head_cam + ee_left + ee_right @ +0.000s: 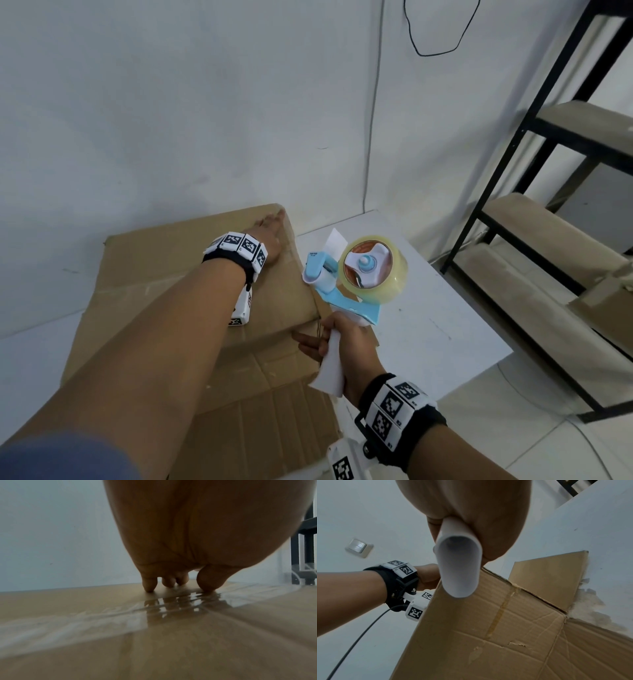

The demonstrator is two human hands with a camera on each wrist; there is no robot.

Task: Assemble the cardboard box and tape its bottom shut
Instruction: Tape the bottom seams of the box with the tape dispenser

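Observation:
A brown cardboard box (164, 274) stands bottom-up against the wall, its closed flaps on top. My left hand (270, 229) lies flat on those flaps near the far right corner. In the left wrist view its fingertips (149, 588) press on a strip of clear tape (85, 619) that runs along the flap seam. My right hand (342, 339) grips the white handle (458, 566) of a blue tape dispenser (346, 284) carrying a roll of clear tape (373, 270), held at the box's right edge. A loose flap (546, 580) sticks out on the box's right side.
A white table (428, 308) stands right of the box. A black metal rack (548, 171) with beige shelves fills the far right. The white wall (171, 102) is close behind the box, with a light switch (358, 547) and a hanging black cable (438, 34).

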